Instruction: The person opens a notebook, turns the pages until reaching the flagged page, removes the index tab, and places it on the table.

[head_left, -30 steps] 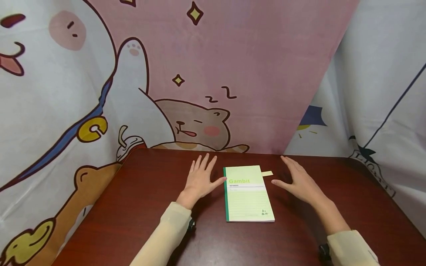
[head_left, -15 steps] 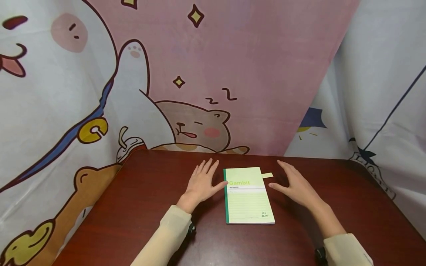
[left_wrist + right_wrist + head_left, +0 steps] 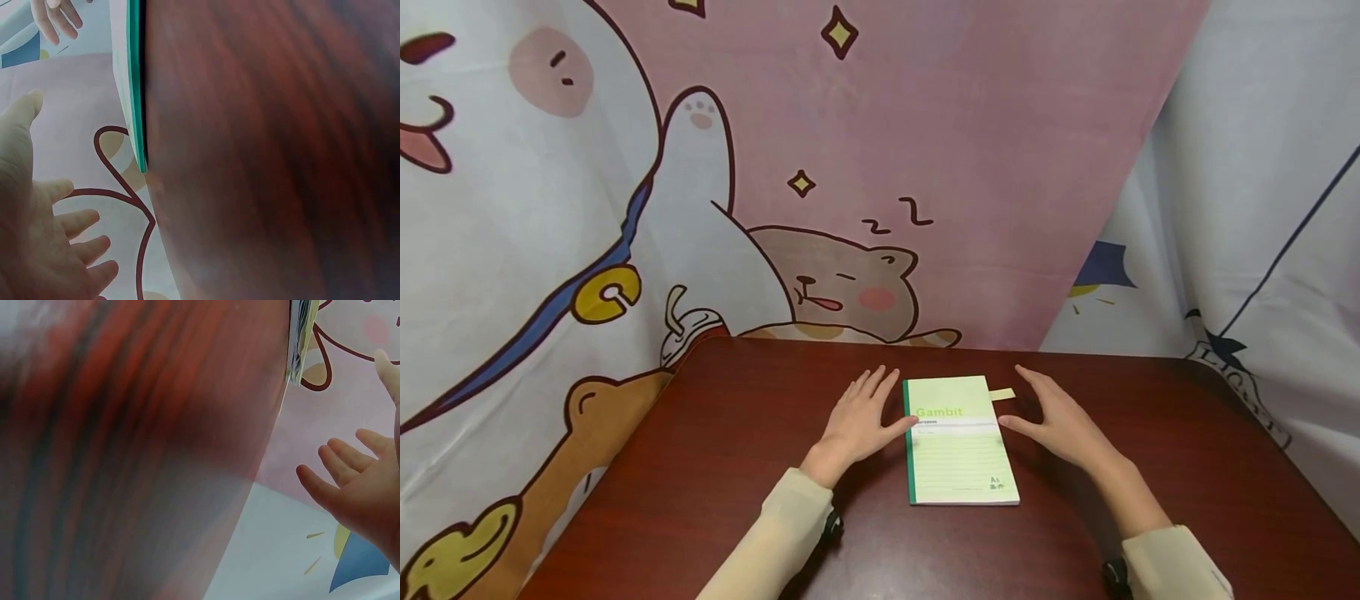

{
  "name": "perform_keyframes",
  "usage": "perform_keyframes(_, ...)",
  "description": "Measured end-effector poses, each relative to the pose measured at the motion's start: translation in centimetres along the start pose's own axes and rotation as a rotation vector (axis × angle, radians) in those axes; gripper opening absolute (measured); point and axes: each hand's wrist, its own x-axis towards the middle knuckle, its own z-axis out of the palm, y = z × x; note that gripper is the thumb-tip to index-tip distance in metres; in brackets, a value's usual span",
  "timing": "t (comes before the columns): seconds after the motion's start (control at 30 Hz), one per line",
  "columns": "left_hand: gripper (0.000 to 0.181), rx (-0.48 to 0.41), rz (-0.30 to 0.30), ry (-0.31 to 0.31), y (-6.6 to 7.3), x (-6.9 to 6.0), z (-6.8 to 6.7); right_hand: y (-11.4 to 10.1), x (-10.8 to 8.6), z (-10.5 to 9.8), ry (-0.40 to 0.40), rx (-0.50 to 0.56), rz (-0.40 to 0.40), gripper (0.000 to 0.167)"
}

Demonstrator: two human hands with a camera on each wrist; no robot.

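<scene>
A pale green notebook (image 3: 962, 458) with a dark green spine and "Gambit" on its cover lies closed on the table. From its right edge, near the top, sticks out a small pale yellow tab (image 3: 1002, 394). My left hand (image 3: 859, 421) is spread at the notebook's left side, its thumb tip over the spine edge in the head view; whether it touches cannot be told. On the other side, my right hand (image 3: 1063, 425) has its fingers extended, the thumb close to the right edge. Both hands hold nothing. In the left wrist view the green spine (image 3: 135, 81) stands apart from the fingers.
The dark red-brown table (image 3: 715, 475) spreads under both arms. Behind it hangs a cartoon-printed cloth (image 3: 985, 167), pink and white, which continues as white cloth (image 3: 1270, 208) on the right. Dark wrist straps (image 3: 832, 527) show at the cream sleeves (image 3: 775, 533).
Both hands have moved inward toward the notebook, the right one leftward and the left one slightly rightward. The notebook lies where it was.
</scene>
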Motion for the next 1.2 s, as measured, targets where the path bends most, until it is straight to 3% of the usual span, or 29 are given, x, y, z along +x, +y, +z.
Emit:
perform_keyframes(0.27, 0.087, -0.041, 0.004, -0.008, 0.1, -0.1, 0.1, -0.2, 0.1, 0.4, -0.013, 0.016, 0.001, 0.092)
perform_keyframes(0.67, 0.085, -0.071, -0.001, -0.019, 0.3, -0.5, 0.3, -0.5, 0.2, 1.0, 0.012, 0.078, -0.062, 0.088)
perform_keyframes(1.2, 0.084, -0.193, 0.016, -0.050, 1.0, -1.0, 0.3, -0.4, 0.4, 1.2, -0.049, 0.130, -0.051, 0.084)
